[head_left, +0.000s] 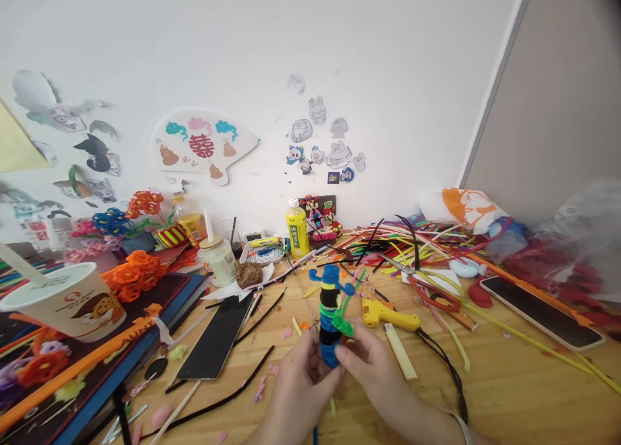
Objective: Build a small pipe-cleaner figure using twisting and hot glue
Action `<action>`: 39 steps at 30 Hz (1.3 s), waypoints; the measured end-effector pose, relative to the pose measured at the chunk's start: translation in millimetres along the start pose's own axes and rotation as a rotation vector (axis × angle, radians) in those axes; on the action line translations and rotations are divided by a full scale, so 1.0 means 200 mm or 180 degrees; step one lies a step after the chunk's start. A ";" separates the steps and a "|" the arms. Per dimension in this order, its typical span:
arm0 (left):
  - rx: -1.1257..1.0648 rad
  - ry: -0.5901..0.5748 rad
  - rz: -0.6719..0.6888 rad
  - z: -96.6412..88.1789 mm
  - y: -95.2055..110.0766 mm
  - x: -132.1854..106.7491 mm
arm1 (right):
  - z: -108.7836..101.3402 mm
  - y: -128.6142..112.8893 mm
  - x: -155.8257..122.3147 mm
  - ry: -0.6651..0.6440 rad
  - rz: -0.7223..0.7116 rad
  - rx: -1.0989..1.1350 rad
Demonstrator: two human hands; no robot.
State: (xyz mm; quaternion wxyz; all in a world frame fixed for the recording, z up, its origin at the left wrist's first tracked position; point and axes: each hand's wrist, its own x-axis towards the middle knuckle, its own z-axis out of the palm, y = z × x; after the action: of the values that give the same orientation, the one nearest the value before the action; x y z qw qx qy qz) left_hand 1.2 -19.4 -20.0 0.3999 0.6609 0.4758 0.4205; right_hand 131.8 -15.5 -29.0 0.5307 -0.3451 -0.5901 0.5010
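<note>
A small upright figure [330,306] wound from blue, black and green pipe cleaners stands between my hands above the wooden table [509,387]. My left hand [295,383] pinches its lower part from the left. My right hand [376,374] grips its base from the right, fingers curled by a green loop. A yellow glue gun [385,315] lies just right of the figure, its black cord trailing toward me.
Loose pipe cleaners [412,244] are heaped at the back right beside a dark phone [538,312]. A yellow drink bottle [297,228], a white jar [217,259], a paper cup [68,299] with straw and orange pipe-cleaner flowers [130,273] stand at left. A black strip [216,341] lies nearby.
</note>
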 end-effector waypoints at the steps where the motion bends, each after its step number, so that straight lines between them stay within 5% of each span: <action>1: 0.0083 0.0022 -0.0001 0.00 0.01 0.00 | 0.00 0.00 0.00 -0.0061 0.0066 0.0212; 10: 0.0978 0.0252 0.0366 -0.02 0.04 -0.04 | 0.00 0.00 0.01 -0.0282 0.0221 0.0894; 17: 0.0412 0.0086 0.0614 -0.08 0.03 -0.03 | -0.10 0.03 0.05 0.0349 0.0214 -0.0208; 21: -0.0392 0.0035 0.0429 -0.09 -0.02 0.02 | -0.10 0.03 0.05 0.0489 0.0007 -0.1071; 25: -0.0461 0.0043 0.0366 -0.09 -0.03 0.06 | -0.08 0.02 0.03 0.0451 -0.0218 -0.1766; 39: -0.0025 0.0525 0.0437 -0.12 0.10 0.04 | -0.09 0.01 0.02 0.0364 -0.0671 -0.2070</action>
State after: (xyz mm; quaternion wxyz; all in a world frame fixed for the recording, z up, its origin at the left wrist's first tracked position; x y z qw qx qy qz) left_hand -13.6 -13.0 8.6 0.3323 0.6536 0.4591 0.5017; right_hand 147.6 -7.4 -31.6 0.4740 -0.4609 -0.7206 0.2089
